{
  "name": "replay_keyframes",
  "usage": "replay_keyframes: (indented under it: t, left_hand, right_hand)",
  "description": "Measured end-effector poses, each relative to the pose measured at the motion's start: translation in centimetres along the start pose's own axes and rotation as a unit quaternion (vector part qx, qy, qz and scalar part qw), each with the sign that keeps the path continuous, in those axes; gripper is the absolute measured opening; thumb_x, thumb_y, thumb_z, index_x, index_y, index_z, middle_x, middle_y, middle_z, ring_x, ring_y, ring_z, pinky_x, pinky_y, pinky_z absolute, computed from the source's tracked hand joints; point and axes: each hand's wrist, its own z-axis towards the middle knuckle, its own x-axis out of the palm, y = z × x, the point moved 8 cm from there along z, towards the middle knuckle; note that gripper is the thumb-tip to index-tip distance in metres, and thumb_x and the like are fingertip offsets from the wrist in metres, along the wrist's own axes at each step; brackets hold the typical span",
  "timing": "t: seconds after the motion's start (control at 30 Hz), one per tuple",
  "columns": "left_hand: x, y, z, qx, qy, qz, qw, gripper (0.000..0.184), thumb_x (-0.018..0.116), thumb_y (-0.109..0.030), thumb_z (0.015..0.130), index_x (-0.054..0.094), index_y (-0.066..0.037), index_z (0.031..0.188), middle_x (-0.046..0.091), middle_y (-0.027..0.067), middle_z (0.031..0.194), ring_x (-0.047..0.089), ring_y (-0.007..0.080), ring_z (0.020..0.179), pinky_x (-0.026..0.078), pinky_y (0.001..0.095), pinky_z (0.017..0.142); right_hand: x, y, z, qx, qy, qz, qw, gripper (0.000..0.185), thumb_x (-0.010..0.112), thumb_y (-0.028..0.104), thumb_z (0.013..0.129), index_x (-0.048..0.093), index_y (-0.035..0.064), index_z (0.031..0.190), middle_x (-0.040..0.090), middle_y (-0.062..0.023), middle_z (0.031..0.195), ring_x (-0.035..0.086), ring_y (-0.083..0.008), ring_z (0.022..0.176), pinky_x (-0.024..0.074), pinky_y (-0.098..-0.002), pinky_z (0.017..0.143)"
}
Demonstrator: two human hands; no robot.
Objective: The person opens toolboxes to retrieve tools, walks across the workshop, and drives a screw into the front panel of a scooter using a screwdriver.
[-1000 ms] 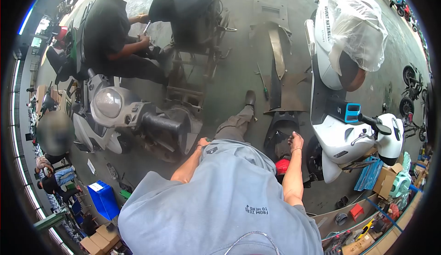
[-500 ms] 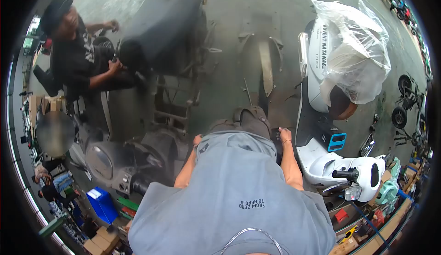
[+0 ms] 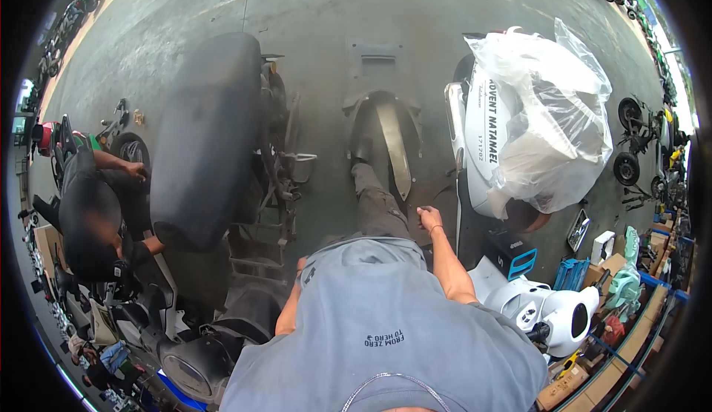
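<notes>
My right hand (image 3: 429, 218) hangs beside my right hip, its fingers curled into a loose fist, with nothing visible in it. The white scooter (image 3: 475, 141), its seat end wrapped in clear plastic (image 3: 571, 115), stands just beyond it. My left hand (image 3: 300, 265) is mostly hidden by my shirt, and its fingers do not show. Nearest to it is a dark motorbike (image 3: 208, 130) with a long black seat. Ahead of my forward leg lies a dark part with a long beige strip (image 3: 389, 141), low down between the two vehicles.
At the left, another person (image 3: 89, 212) bends beside the motorbike. A black-and-blue box (image 3: 512, 254) sits on the white scooter's footboard. Bare wheeled frames (image 3: 629, 141) stand at the right. A shelf with cardboard boxes (image 3: 638, 330) runs along the lower right.
My view has shifted and my left leg has stepped forward. My right hand has swung ahead. The other person has leaned down, head lowered.
</notes>
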Motion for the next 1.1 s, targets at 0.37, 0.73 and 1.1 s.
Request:
replay_keyframes:
  t: [0.37,0.73,1.1]
  left_hand:
    - [-18.8,-29.7,5.3,0.013,-0.122,-0.073,0.990,0.051,0.070,-0.029,0.057,0.063,-0.003,0.100,0.062,0.0192,0.103,0.058,0.0334,0.098,0.046,0.0373,0.085]
    - [-31.0,-52.6,12.8,0.021,-0.133,-0.072,0.988,0.067,0.072,-0.039,0.067,0.053,0.004,0.115,0.058,0.0230,0.112,0.054,0.0332,0.108,0.042,0.0365,0.093]
    - [-50.0,-74.2,21.9,0.062,-0.047,-0.209,0.975,0.064,0.071,-0.040,0.070,0.054,0.005,0.111,0.058,0.0238,0.109,0.056,0.0350,0.104,0.045,0.0386,0.088]
  right_hand:
    - [0.0,17.0,15.9,0.050,0.026,0.025,0.998,0.017,0.055,0.017,0.084,0.057,0.0046,0.096,0.051,-0.0046,0.061,0.051,-0.0172,0.046,0.0396,-0.0319,0.039]
    - [8.5,56.5,23.6,-0.072,0.167,0.232,0.956,0.028,0.049,0.008,0.081,0.054,0.0030,0.108,0.053,-0.0061,0.073,0.052,-0.0174,0.064,0.0436,-0.0312,0.057]
    - [23.5,80.7,32.5,-0.034,0.272,0.160,0.948,0.042,0.041,-0.009,0.078,0.040,-0.0137,0.120,0.048,-0.0224,0.108,0.054,-0.0319,0.099,0.0486,-0.0378,0.088]
